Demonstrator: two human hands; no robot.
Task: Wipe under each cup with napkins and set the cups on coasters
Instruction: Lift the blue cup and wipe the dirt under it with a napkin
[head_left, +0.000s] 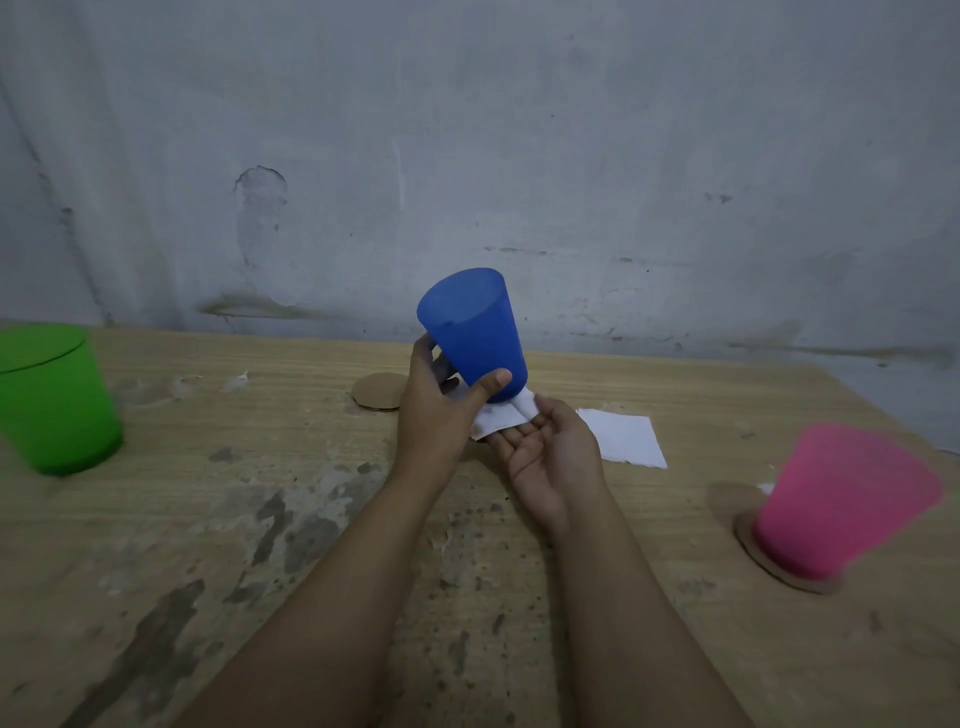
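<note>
A worn wooden table (218, 519) carries a white napkin (628, 436). Well left of the napkin stands a green cup (54, 400); just left, a bare cardboard coaster (378, 391). Right of it, a pink cup (841, 501) sits on another coaster (750, 545).

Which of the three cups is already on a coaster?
The pink cup, standing on a brown coaster at the right. The blue cup is held in the air; no coaster shows under the green cup.

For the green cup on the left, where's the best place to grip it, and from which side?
Grip the green cup around its lower wall, coming in from its right side with the fingers wrapped round it. It stands upright on the table and tapers toward the base, so the narrower lower part likely fits a hand better. The left hand holds the blue cup that way.
</note>
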